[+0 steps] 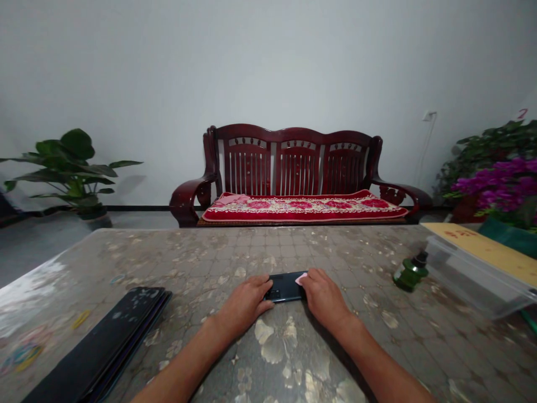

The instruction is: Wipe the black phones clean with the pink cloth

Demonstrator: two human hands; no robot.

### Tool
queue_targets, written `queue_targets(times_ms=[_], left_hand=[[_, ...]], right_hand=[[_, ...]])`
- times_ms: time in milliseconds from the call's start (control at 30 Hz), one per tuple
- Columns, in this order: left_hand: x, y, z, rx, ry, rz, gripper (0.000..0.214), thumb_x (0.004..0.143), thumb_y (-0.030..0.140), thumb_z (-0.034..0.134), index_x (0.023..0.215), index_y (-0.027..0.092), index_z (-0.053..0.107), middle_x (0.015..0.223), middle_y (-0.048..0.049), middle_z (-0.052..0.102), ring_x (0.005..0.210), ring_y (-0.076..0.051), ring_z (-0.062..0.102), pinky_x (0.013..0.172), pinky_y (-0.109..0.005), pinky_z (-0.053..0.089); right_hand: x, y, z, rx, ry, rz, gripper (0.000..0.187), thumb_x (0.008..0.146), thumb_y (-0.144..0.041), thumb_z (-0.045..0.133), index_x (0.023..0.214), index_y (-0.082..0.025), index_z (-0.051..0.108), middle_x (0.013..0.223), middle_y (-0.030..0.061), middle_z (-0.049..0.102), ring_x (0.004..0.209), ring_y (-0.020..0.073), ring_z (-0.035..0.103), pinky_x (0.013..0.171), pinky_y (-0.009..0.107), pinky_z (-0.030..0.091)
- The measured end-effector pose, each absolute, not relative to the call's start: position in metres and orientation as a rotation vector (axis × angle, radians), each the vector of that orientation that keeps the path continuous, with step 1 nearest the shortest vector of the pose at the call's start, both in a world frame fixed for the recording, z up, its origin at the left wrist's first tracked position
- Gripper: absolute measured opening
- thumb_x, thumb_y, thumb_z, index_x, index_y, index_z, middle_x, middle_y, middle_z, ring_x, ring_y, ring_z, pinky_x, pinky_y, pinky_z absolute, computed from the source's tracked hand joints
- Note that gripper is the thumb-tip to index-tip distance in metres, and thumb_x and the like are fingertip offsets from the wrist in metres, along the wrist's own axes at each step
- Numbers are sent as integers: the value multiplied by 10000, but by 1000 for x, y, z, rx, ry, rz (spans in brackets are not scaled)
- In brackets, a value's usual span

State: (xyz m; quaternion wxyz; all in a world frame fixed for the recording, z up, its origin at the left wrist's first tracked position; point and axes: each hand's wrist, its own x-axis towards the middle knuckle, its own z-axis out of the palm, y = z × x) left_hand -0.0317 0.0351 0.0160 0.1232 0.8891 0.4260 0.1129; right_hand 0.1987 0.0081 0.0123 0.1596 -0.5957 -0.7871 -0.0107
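Note:
A dark smartphone (pixel 286 286) lies flat on the patterned table (pixel 210 252), back side up with its camera cluster toward the left. My left hand (pixel 245 304) grips its left end, thumb under the near edge. My right hand (pixel 323 296) holds its right end, and a small pink piece (pixel 300 280) shows at the fingertips there. Both forearms reach in from the bottom edge of the picture.
A long black folded item (pixel 104 347) lies at the near left. A small green bottle (pixel 410 272) stands to the right, beside a clear plastic box with a yellow sheet (pixel 478 268). Beyond the table stand a red-cushioned wooden bench (pixel 297 179) and potted plants.

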Motion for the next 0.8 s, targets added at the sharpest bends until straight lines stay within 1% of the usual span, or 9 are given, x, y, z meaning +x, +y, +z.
queue_targets(times_ms=[133,333,467,600,800], left_hand=[[-31,33,19,2579,1252,345,411,878,242,694,1277,162,638,1379,-149,610,1271,-296,576,1102,-413,433],[-31,33,20,2565,1292,309,443,869,238,708,1296,150,630,1398,-161,594,1301,-291,553,1127,-414,409],[-33,35,19,2575,1274,273,485,883,252,693,1344,139,596,1433,-170,561,1330,-280,528,1143,-402,390],[-33,37,17,2582,1278,262,472,883,257,683,1337,160,602,1433,-158,564,1326,-282,533,1135,-408,397],[-34,39,12,2593,1275,270,434,899,276,653,1317,163,616,1429,-148,571,1313,-268,545,1135,-390,391]], right_hand=[[204,11,9,-1728,-2232,-56,288,967,-85,468,1032,-172,734,998,101,660,990,232,563,868,306,421],[191,2,5,-1442,-2381,5,275,957,-103,483,1028,-202,729,955,74,644,940,223,547,817,307,429],[202,9,8,-1566,-2276,8,295,968,-97,462,1026,-189,736,957,80,652,956,216,561,851,298,432],[215,21,9,-1699,-2201,-6,296,967,-101,473,1048,-193,743,960,83,656,967,217,572,861,289,435],[223,24,9,-1622,-2227,69,276,962,-128,492,1024,-204,750,945,70,656,943,196,586,849,270,431]])
